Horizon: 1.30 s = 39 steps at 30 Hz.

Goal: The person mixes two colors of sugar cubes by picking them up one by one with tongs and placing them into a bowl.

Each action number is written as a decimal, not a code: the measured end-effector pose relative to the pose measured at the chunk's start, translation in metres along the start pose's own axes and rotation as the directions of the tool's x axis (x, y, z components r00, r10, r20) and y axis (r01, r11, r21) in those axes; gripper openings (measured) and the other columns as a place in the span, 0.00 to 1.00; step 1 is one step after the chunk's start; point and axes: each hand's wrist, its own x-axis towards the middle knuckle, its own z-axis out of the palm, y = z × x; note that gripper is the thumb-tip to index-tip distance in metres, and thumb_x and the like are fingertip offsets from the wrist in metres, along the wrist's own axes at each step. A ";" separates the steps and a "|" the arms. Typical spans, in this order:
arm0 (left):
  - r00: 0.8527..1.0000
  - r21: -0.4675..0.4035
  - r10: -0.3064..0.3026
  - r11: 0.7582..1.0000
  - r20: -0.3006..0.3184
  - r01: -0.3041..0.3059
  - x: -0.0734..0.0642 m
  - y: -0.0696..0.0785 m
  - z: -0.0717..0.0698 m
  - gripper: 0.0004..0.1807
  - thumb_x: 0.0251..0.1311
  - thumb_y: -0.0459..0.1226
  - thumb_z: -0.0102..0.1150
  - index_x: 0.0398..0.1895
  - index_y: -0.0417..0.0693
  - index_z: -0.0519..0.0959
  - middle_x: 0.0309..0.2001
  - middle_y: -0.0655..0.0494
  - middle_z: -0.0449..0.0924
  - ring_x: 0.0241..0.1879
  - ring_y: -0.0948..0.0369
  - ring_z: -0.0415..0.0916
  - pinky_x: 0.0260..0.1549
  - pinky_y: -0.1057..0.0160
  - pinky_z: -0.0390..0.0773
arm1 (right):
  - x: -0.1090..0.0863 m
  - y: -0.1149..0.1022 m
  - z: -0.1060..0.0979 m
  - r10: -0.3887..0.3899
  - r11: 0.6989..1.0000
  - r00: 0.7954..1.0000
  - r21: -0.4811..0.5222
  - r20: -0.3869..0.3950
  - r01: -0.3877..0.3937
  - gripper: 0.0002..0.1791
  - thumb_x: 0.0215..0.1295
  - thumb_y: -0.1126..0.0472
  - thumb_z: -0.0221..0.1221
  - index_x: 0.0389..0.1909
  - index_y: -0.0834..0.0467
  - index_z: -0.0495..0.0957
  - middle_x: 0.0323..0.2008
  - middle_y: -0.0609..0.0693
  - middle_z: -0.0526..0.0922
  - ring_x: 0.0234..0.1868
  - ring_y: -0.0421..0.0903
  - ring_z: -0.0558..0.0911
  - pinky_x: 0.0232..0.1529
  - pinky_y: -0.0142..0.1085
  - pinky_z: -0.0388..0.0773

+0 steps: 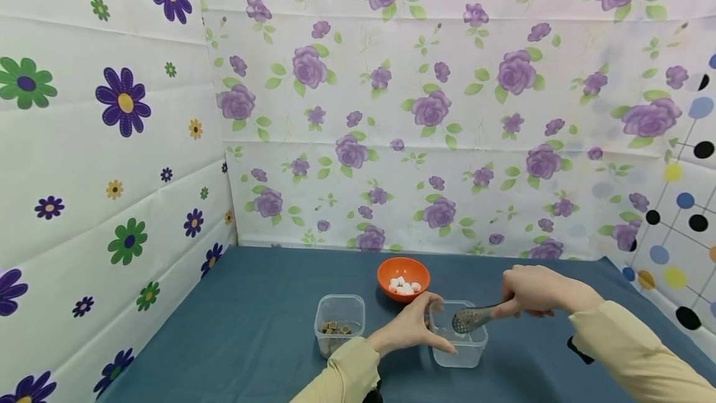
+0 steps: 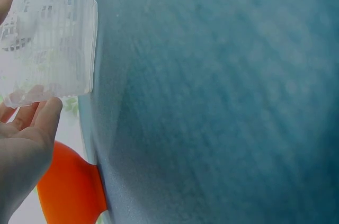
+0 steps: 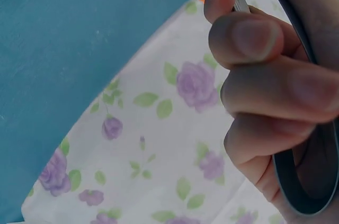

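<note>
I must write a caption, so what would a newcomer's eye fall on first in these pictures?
Probably the round, bright orange bowl comes first: it stands on the dark blue cloth with small white pieces inside. Next may come the silver metal tongs with a perforated tip, held by the right hand at a clear square plastic container that the left hand grips, nearer the viewer than the bowl.

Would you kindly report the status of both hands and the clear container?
Left hand holding clear plastic container; right hand gripping perforated metal tongs at its opening; no obstruction visible.
</note>
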 end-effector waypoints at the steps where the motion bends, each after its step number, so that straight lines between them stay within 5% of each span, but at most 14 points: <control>1: 1.000 0.000 -0.001 1.000 0.000 0.001 0.000 0.000 0.000 0.35 0.47 0.36 0.69 0.58 0.48 0.62 0.52 0.56 0.67 0.49 0.60 0.67 0.41 0.65 0.70 | -0.002 0.002 -0.002 0.002 1.000 1.000 0.011 -0.005 -0.002 0.19 0.53 0.41 0.60 0.09 0.45 0.76 0.02 0.41 0.64 0.03 0.34 0.59 0.11 0.34 0.70; 9: 1.000 0.003 -0.012 1.000 -0.003 0.012 0.001 0.000 0.000 0.34 0.46 0.37 0.69 0.56 0.53 0.63 0.51 0.56 0.67 0.48 0.59 0.67 0.41 0.66 0.70 | -0.008 0.015 -0.017 -0.006 0.998 0.999 0.055 -0.051 0.009 0.18 0.55 0.40 0.57 0.13 0.45 0.77 0.03 0.43 0.66 0.02 0.35 0.60 0.07 0.35 0.67; 18: 1.000 -0.015 -0.017 1.000 -0.002 0.017 0.000 0.001 0.000 0.35 0.46 0.37 0.69 0.58 0.50 0.63 0.51 0.57 0.67 0.50 0.59 0.67 0.42 0.66 0.70 | 0.000 0.026 -0.029 0.034 0.997 0.994 0.077 -0.108 -0.025 0.18 0.57 0.41 0.56 0.15 0.47 0.79 0.04 0.43 0.64 0.04 0.37 0.60 0.15 0.37 0.72; 24: 1.000 -0.010 -0.019 1.000 -0.003 0.019 0.000 0.001 0.000 0.36 0.46 0.37 0.69 0.59 0.45 0.62 0.51 0.56 0.67 0.49 0.59 0.67 0.41 0.66 0.71 | 0.012 0.028 -0.027 0.053 0.998 0.984 0.037 -0.171 -0.047 0.19 0.57 0.41 0.57 0.14 0.47 0.77 0.04 0.42 0.62 0.05 0.38 0.62 0.10 0.36 0.67; 39: 1.000 -0.023 -0.025 0.999 0.008 0.025 0.000 0.001 -0.001 0.34 0.47 0.37 0.69 0.58 0.48 0.62 0.51 0.56 0.68 0.49 0.60 0.67 0.42 0.67 0.71 | 0.052 0.025 -0.004 -0.073 0.990 0.945 -0.139 -0.317 0.030 0.24 0.55 0.42 0.59 0.06 0.47 0.68 0.03 0.38 0.58 0.05 0.37 0.62 0.08 0.31 0.61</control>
